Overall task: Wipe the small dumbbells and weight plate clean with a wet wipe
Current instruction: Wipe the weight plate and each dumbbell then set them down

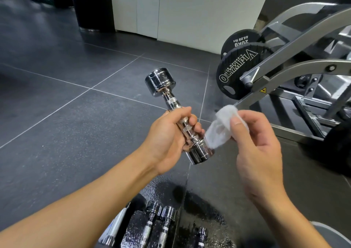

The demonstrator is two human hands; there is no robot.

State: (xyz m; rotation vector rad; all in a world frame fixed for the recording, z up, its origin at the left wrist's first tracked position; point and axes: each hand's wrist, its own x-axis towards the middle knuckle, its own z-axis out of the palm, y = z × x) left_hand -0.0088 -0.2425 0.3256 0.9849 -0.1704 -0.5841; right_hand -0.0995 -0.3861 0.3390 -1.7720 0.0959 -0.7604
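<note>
My left hand [169, 139] grips the knurled handle of a small chrome dumbbell [161, 81], held in the air and tilted with one head up and away from me. My right hand [256, 143] pinches a crumpled white wet wipe [222, 126], which lies against the dumbbell's near head. Several more chrome dumbbells [161, 219] lie on the dark floor below my arms. Black weight plates [237, 71] marked OLYMPIA and 20kg hang on a machine at the right.
A grey steel gym machine frame [296, 61] fills the right side. A white wall panel [190, 10] and a black cylindrical base [91, 6] stand at the back. Dark floor tiles [66, 95] stretch to the left. A grey rounded edge [330, 234] shows at bottom right.
</note>
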